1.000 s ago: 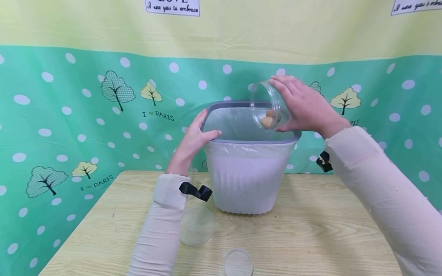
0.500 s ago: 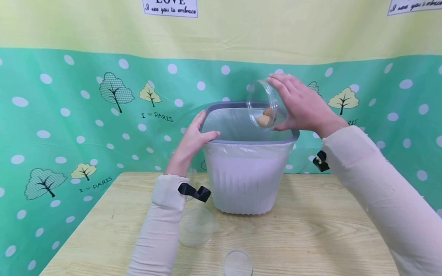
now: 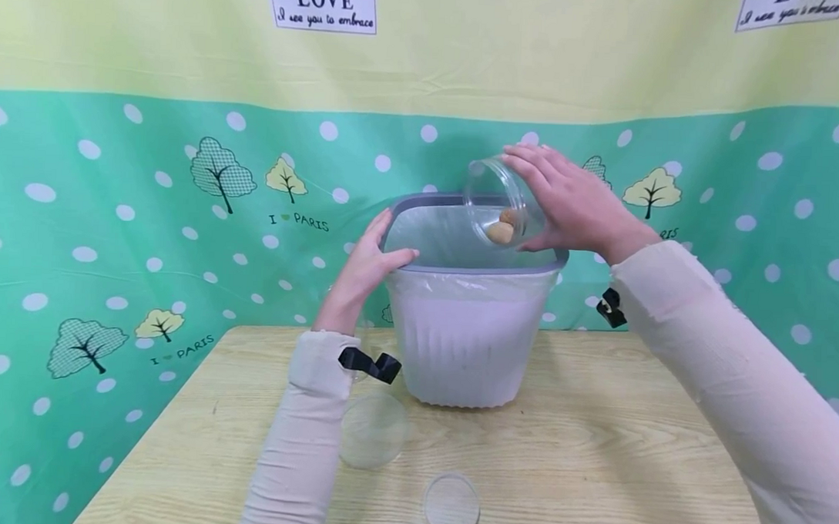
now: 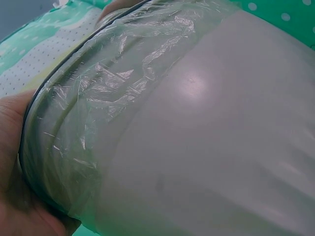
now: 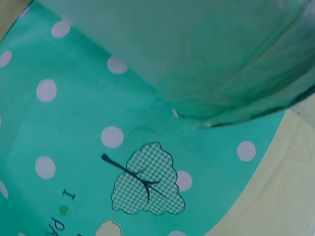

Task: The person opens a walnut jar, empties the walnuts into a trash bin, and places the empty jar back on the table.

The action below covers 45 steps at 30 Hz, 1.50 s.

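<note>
A white trash can with a grey rim and a clear plastic liner stands on the table. My left hand grips its rim at the left, thumb over the front edge. The left wrist view shows the liner folded down outside the can. Over the can's opening, my right hand holds a clear plastic jar tipped on its side, mouth to the left. Inside the jar lie a tan rounded piece and a browner one; their kind is unclear. The right wrist view shows neither hand nor jar.
Two clear round lids lie on the wooden table: a larger lid and a smaller lid. Behind my left wrist, a clear container is partly hidden. A green and yellow cloth hangs behind the table.
My right hand and the jar have shifted slightly left over the can. The pieces stay inside the jar. My left hand keeps its hold on the rim.
</note>
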Available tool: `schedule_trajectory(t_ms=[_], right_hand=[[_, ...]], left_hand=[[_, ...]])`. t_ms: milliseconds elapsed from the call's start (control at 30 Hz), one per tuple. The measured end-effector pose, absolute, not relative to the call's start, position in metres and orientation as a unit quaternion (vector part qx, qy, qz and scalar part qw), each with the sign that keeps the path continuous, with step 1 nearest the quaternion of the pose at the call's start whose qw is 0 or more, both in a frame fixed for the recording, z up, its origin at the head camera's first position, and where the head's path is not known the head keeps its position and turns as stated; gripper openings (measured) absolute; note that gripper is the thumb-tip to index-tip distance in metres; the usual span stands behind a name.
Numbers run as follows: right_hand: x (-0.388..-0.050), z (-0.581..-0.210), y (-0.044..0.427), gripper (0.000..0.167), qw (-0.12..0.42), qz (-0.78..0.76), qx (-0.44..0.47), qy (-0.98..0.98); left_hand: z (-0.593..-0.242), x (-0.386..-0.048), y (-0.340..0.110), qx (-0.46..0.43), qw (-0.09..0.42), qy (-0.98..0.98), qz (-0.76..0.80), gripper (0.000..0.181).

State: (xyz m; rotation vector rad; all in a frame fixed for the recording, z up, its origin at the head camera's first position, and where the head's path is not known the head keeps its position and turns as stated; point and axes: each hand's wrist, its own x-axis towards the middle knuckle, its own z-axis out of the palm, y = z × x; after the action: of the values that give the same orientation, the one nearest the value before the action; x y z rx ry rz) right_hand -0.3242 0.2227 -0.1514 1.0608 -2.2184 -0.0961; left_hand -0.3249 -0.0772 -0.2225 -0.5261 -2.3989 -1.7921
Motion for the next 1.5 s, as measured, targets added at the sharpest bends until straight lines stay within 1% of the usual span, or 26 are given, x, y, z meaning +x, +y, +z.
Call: schedule_trajectory(t_ms=[167, 333, 600, 1200, 1500], right_hand=[[-0.3245, -0.1504, 0.2193, 0.117, 0.336, -0.044, 0.392, -0.855], [-0.3244, -0.1490, 0.2174, 0.115, 0.331, -0.056, 0.409, -0.849], [-0.3245, -0.1492, 0.2190, 0.114, 0.321, -0.089, 0.408, -0.850], [-0.3225, -0.1477, 0.2204, 0.118, 0.339, -0.105, 0.407, -0.842], [-0.3213, -0.1472, 0.2212, 0.115, 0.347, -0.120, 0.419, -0.830]], left_hand=[[-0.2236, -0.3244, -0.0786, -0.166, 0.045, -0.789, -0.590, 0.085], [-0.2236, -0.3239, -0.0789, -0.168, 0.046, -0.790, -0.588, 0.086], [-0.2234, -0.3259, -0.0778, -0.168, 0.048, -0.791, -0.586, 0.087], [-0.2232, -0.3255, -0.0770, -0.172, 0.054, -0.789, -0.587, 0.086], [-0.2227, -0.3244, -0.0771, -0.172, 0.054, -0.791, -0.584, 0.086]])
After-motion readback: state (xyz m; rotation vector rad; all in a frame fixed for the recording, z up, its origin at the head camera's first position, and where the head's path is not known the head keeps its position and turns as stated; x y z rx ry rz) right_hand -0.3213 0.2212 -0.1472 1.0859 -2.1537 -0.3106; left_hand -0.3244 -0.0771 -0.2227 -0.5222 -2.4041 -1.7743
